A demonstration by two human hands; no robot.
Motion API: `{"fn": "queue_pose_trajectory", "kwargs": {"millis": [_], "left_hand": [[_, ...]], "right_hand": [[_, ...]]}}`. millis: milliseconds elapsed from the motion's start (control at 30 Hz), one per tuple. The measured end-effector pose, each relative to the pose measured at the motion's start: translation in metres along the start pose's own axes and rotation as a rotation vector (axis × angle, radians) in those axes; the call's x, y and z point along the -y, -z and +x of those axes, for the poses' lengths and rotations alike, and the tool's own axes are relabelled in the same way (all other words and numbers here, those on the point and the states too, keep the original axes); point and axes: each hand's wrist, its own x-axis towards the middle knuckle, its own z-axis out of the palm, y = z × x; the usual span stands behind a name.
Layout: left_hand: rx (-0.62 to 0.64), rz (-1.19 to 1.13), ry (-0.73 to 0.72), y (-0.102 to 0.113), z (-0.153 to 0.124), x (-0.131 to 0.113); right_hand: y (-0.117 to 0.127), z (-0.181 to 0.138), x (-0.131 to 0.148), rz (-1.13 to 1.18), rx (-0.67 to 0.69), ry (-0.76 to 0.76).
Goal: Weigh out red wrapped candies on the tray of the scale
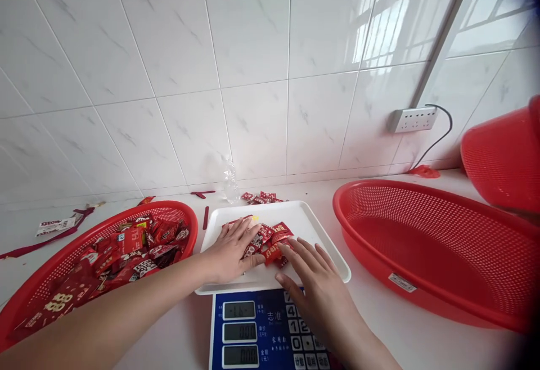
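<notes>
A small heap of red wrapped candy packets [280,231] lies on the white tray [301,215] of a blue digital scale [274,333]. Over the heap's left side rests my left hand [230,251], fingers stretched out, hiding part of the packets. My right hand [315,273] is at the heap's right edge with its fingers apart; its fingertips are close to the packets, and whether they touch I cannot tell. The wrist and palm cover part of the scale's keypad. Neither hand grips anything.
At left stands a red perforated basket [190,221] full of similar packets. Another red basket [363,240] is at right, with a tilted red basket [498,156] behind it. Behind the tray are a clear plastic bottle [230,181] and loose packets [264,197]. A power strip [414,120] hangs on the tiled wall.
</notes>
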Motion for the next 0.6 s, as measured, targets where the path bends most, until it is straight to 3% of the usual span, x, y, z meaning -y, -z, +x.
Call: {"fn": "queue_pose_trajectory", "kwargs": {"millis": [100,200,333,400,500,600], "left_hand": [[-0.045,-0.100,-0.008,0.009,-0.021,-0.012],[-0.236,-0.271,-0.033,0.004,-0.054,-0.020],[-0.639,-0.477,-0.025,-0.039,-0.094,-0.012],[-0.781,-0.499,-0.024,-0.067,-0.105,-0.002],[-0.855,-0.492,-0.026,-0.094,-0.109,0.009],[-0.890,-0.465,-0.105,-0.101,-0.106,0.014]], "right_hand": [[-0.007,-0.006,-0.004,-0.099,0.072,0.016],[-0.006,-0.007,-0.003,-0.060,0.117,0.008],[-0.002,-0.004,0.002,0.026,0.123,-0.009],[-0.001,-0.003,0.005,0.054,0.126,-0.001],[0.000,-0.001,0.008,0.067,0.153,0.025],[0.003,0.002,0.008,0.061,0.201,0.049]]}}
